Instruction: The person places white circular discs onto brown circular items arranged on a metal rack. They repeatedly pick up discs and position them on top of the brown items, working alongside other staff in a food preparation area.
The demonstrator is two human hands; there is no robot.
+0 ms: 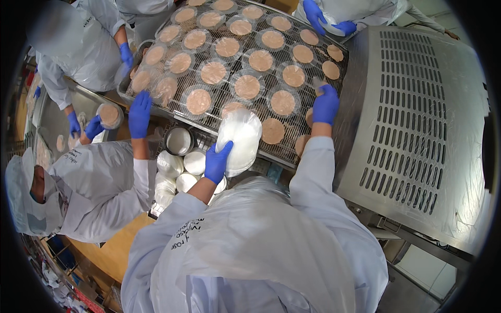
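My left hand (216, 163) is closed on a thick stack of white, see-through plastic film sheets (241, 138), held over the near edge of a wire-mesh conveyor (269, 152). Farther right, my right hand (325, 104) reaches over the belt's right side. Its fingers look pinched on a pale film sheet (317, 83), seen mostly edge-on and blurred. Flat, round pinkish patties (247, 86) lie in rows on the mesh, many of them under clear film. Along the right side, some patties (330, 70) are bare. One patty (272, 130) lies uncovered near the stack.
A slotted steel cover (407, 120) stands to the right of the belt. Left of my left hand, a crate holds several white film stacks (170, 164) and a round ring (178, 141). Co-workers' gloved hands (139, 115) are at left and at the far side (314, 15). A steel tray (88, 104) is far left.
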